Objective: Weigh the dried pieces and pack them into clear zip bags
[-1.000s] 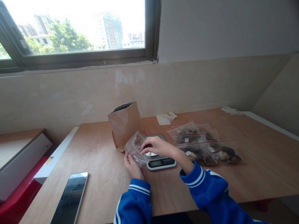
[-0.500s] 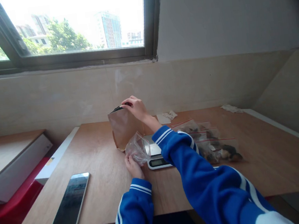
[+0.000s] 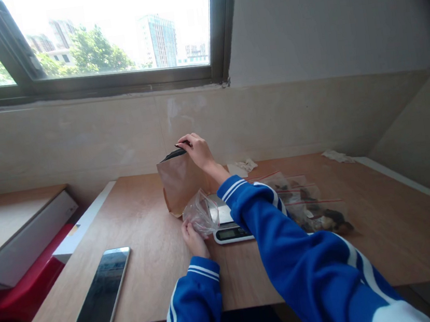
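Note:
My left hand (image 3: 194, 239) holds a clear, empty plastic zip bag (image 3: 203, 214) just left of a small digital scale (image 3: 231, 230) on the wooden table (image 3: 145, 227). My right hand (image 3: 197, 150) reaches forward over the scale and pinches the top rim of an upright brown paper bag (image 3: 178, 181) with a dark lining. My blue sleeve hides much of the scale's platform.
Several red-zip plastic bags filled with dark pieces (image 3: 315, 211) lie right of the scale. A phone (image 3: 100, 292) lies face up at the near left edge, with a white box (image 3: 81, 224) beside it. Crumpled paper (image 3: 245, 166) lies near the wall.
My right hand left the clear bag at the scale, reached forward to the brown paper bag's rim and now grips it slightly higher. My left hand stayed on the clear bag.

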A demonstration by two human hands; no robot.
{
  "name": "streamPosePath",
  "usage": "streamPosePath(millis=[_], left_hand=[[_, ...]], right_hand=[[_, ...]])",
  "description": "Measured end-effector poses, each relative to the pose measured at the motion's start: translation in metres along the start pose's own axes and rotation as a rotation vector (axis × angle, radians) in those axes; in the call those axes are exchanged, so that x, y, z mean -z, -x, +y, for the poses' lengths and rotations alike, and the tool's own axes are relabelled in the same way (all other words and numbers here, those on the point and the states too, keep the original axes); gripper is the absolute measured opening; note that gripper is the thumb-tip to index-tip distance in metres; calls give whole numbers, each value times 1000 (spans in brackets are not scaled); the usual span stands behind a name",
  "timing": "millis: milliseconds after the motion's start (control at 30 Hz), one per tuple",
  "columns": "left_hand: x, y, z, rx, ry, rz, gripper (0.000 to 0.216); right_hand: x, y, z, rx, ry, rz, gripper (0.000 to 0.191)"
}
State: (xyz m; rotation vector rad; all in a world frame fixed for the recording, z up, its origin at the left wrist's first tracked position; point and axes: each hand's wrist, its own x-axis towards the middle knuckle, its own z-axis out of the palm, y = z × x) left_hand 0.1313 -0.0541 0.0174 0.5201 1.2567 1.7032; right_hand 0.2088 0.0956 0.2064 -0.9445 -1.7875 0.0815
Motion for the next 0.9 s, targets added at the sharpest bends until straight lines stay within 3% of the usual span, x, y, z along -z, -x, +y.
streamPosePath(millis=[233, 433, 600, 733, 900], left_hand=[[-1, 1, 2, 2, -21, -5, 26], [-1, 1, 2, -6, -41, -18, 29], [-1, 4, 7, 1, -31, -23, 29], [0, 6, 8, -116, 6, -16, 23], [0, 11, 6, -111, 14, -190, 31]], right_hand=[[-1, 2, 7, 50, 50, -136, 18], [6, 9, 9, 109, 168, -256, 32], [15, 27, -8, 127, 83, -87, 29], [33, 67, -20, -90, 71, 14, 30], [49, 143, -10, -460, 31, -368, 43]])
